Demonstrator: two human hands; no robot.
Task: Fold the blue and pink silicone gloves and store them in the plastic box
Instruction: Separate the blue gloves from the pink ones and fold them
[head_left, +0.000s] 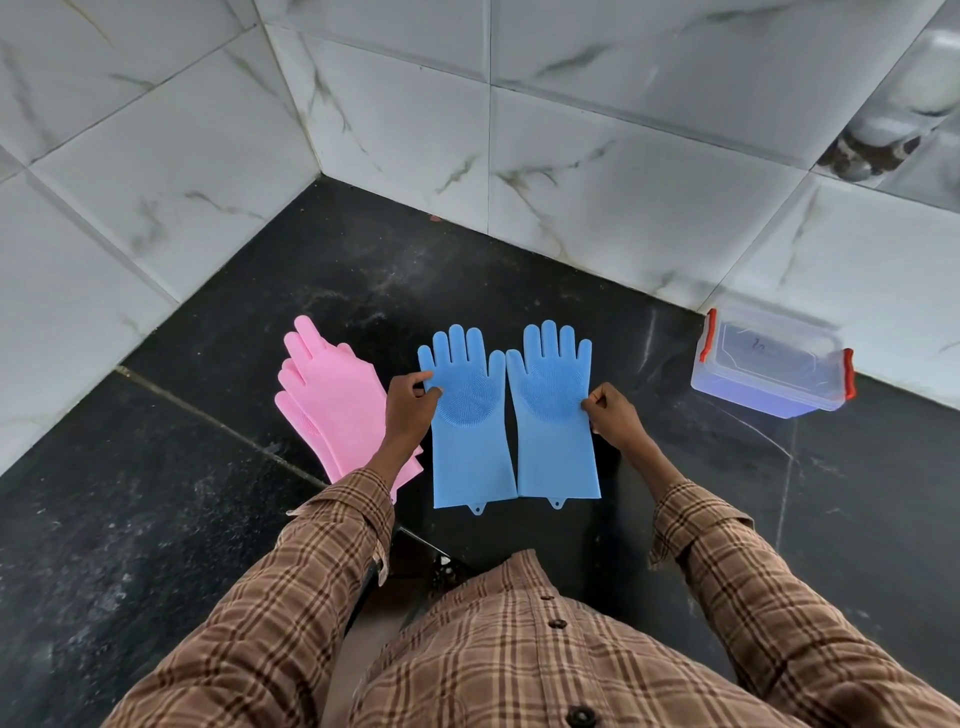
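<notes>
White marble-look tiles (571, 104) with grey veins cover the walls, which meet in a corner at the top of the view and close in the dark work surface from the left and the back. The desk (156, 545) is a black stone slab, speckled and dusty, with a pale seam running across it from the left edge toward the middle. The person leans over it in a brown plaid shirt (519, 649), its sleeves reaching to the wrists. To the right, against the wall, stands the plastic box (769, 364), clear with a closed lid and orange-red clips at its ends; whatever is inside is too hazy to make out. In the middle of the desk lie the two blue silicone gloves, flat, side by side, palms up, fingers pointing toward the wall, each showing a round patch of bristles on the palm and a small hanging tab at the cuff. The left blue glove (470, 447) and the right blue glove (556, 441) touch along their inner edges. Just left of them lie the pink gloves (327, 405), stacked one on the other and slanted, the cuffs partly hidden under the left forearm. The left hand (410, 410) pinches the outer edge of the left blue glove near its thumb, and the right hand (615, 415) pinches the outer edge of the right blue glove at palm level, each grip closed on silicone.
</notes>
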